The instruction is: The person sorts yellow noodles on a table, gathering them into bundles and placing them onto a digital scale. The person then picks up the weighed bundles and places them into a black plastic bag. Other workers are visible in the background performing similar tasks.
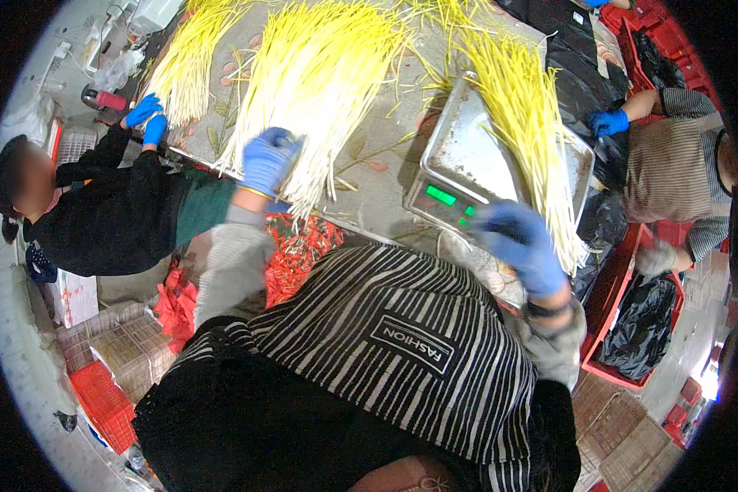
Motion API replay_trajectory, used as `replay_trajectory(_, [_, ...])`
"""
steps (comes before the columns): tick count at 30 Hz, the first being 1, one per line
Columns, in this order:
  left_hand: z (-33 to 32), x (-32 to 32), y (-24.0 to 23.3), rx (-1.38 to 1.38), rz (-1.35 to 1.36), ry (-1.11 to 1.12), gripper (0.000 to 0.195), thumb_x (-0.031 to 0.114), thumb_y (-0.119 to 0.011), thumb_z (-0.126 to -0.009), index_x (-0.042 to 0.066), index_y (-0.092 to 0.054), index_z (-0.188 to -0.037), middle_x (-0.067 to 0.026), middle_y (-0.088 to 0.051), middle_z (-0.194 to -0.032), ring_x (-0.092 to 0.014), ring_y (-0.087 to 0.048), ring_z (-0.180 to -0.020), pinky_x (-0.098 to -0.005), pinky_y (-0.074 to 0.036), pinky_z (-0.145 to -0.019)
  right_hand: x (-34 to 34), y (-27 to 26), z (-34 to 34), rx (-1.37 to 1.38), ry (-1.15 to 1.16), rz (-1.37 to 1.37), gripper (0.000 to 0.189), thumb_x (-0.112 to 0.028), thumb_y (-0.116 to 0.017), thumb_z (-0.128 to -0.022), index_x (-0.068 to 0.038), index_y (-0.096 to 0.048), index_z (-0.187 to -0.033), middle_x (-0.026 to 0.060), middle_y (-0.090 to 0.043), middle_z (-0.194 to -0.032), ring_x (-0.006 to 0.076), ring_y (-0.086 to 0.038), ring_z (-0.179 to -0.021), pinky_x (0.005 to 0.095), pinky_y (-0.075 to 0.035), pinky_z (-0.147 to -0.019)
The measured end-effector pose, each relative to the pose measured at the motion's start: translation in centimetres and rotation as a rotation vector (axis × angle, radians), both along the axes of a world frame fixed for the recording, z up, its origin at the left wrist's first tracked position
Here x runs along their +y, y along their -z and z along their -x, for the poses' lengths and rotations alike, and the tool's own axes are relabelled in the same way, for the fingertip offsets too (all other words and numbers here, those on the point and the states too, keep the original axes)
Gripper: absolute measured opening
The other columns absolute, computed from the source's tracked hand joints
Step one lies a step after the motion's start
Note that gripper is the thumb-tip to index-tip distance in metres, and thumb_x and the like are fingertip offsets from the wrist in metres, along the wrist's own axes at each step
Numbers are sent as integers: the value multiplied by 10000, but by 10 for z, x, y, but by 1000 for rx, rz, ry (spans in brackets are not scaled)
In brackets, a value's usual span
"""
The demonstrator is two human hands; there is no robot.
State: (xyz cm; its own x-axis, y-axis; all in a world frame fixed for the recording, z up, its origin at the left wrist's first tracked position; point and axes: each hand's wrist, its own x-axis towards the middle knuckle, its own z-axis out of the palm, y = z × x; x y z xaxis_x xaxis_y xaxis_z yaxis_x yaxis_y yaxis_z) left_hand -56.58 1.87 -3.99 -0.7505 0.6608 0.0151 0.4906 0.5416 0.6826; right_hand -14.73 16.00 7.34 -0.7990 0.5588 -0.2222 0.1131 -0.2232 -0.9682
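Observation:
My left hand (269, 161), in a blue glove, is over the lower left part of a broad pile of yellow chives (329, 80), its fingers curled; whether it grips any stalks is unclear. My right hand (521, 247), gloved in blue too and blurred by motion, is at the front right corner of a digital scale (473, 154). Whether its fingers hold anything cannot be made out. A bundle of yellow chives (519, 117) lies across the scale's metal pan, its white ends hanging over the near edge. The scale's green display is lit.
Another chive heap (190, 61) lies at left, under the gloved hands of a co-worker (111, 209). A second co-worker (670, 166) stands at right beside a red crate (615, 320) lined with black plastic. Below the table edge is a red bag (295, 258) with scraps.

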Motion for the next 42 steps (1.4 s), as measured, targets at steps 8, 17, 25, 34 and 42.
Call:
replay_trajectory(8, [-45, 0, 34, 525, 204, 312, 300, 249, -683, -735, 19, -679, -927, -168, -683, -886, -376, -649, -838, -473, -510, -814, -53, 140, 183, -298, -238, -58, 285, -270, -564, -921, -18, -696, -907, 88, -643, -723, 172, -578, -648, 320, -478, -615])
replay_trajectory(17, [-27, -16, -10, -244, 202, 426, 399, 252, -703, -809, -7, -672, -1112, -181, -712, -945, -259, -701, -844, -346, -545, -773, -61, 200, 271, -268, -161, 27, 323, -277, -534, -889, 7, -684, -925, 194, -687, -849, 327, -674, -782, 456, -511, -680])
replay_trajectory(25, [-42, 43, 43, 429, 785, 299, 1037, 504, -657, -796, 170, -33, -1555, -164, 27, -1609, -497, -25, -1437, -719, -80, -1069, -12, 146, 259, -416, -561, -1603, 178, -153, -627, -778, -42, -691, -902, 111, -670, -742, 273, -645, -646, 416, -477, -582])
replay_trajectory(34, [-41, 39, 53, 435, 715, 297, 981, 513, -622, -817, 195, -60, -1556, -138, 48, -1613, -487, -20, -1440, -727, -70, -1066, 72, -134, 83, 134, 132, 82, 301, -218, -540, -963, -34, -519, -1200, -49, -457, -732, 65, -452, -587, 216, -370, -484])
replay_trajectory(42, [-44, 34, 52, 455, 680, 290, 971, 504, -622, -809, 138, -110, -1548, -191, -4, -1601, -518, -23, -1426, -739, -29, -1057, 89, -165, -38, 72, 255, -428, 272, -270, -486, -1011, -44, -524, -1157, -14, -440, -666, 62, -395, -490, 187, -301, -411])
